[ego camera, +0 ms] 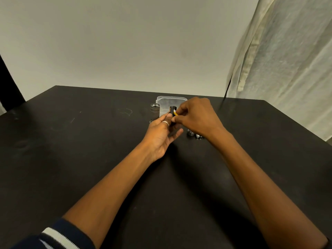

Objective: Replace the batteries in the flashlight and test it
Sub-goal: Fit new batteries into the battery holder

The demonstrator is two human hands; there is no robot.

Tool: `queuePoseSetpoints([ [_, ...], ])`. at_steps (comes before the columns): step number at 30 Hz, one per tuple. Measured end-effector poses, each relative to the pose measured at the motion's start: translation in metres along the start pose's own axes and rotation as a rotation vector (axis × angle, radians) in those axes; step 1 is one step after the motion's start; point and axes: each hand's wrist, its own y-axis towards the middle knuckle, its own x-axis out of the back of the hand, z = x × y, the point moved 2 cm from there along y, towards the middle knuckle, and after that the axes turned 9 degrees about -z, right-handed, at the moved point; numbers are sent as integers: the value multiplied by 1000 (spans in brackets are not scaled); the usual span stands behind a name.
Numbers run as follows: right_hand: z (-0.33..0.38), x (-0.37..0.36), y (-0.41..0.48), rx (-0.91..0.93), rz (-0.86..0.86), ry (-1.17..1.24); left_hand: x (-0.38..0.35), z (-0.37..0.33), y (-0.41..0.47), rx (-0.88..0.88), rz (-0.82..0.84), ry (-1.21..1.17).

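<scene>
Black table (89, 159), clear box (170, 101) contents unclear, left hand (161, 135) gripping battery holder (172, 112), right hand (195, 117) pinching it

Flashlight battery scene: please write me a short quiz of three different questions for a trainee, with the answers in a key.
1. True or false: the flashlight body stands upright on the table with its open end up.
2. Which hand holds the black battery holder? A) left hand B) right hand C) neither
3. Fill in: the clear plastic box lies ____ the hands, toward the wall.

Key
1. True.
2. A; the right hand pinches a small yellow and white piece, perhaps a battery, at the holder.
3. Behind.
</scene>
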Motion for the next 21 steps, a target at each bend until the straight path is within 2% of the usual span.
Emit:
queuePoseSetpoints([
  [3, -2, 3, 1, 35, 124, 45, 0, -1, -1, 7, 0, 15],
  [5, -5, 2, 2, 44, 148, 51, -1, -1, -2, 11, 9, 20],
  [11, -17, -5, 4, -29, 6, 170, 0, -1, -4, 18, 17, -15],
  [13, -24, -9, 2, -164, 50, 351, 0, -2, -5, 14, 25, -11],
  [17, -34, -18, -3, -434, 166, 878, -2, -1, -7, 14, 56, -8],
  [21, -35, -20, -2, -453, 156, 1014, -2, -1, -7, 12, 73, -6],
])
